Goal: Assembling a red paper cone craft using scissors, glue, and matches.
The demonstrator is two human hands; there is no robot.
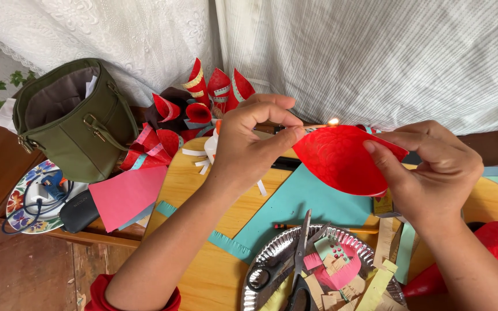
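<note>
Left hand: my left hand (248, 141) is raised over the tabletop (203, 270), thumb and fingers pinched together on a thin lit stick (312, 126).
Flame: a small flame (334, 121) burns at the stick's far end, just above the top edge of the red paper piece (338, 158).
Right hand: my right hand (433, 170) pinches the right edge of the red paper piece between thumb and forefinger, the other fingers curled behind.
Red paper piece: curved, patterned, held in the air between both hands, above the teal paper sheet (304, 201).
Foil plate: a foil plate (260, 259) sits near the tabletop's front edge, holding black-handled scissors (295, 268) and paper scraps (341, 270) in pink, yellow and brown.
Red cones: a cluster of red paper cones (203, 98) stands at the back, against the white curtain (347, 52).
Bag: an open olive-green bag (76, 121) stands at the left, beside a pink paper sheet (125, 196).
Floral plate: a floral plate (18, 201) at far left carries a blue tool with a cord; I cannot tell what kind.
</note>
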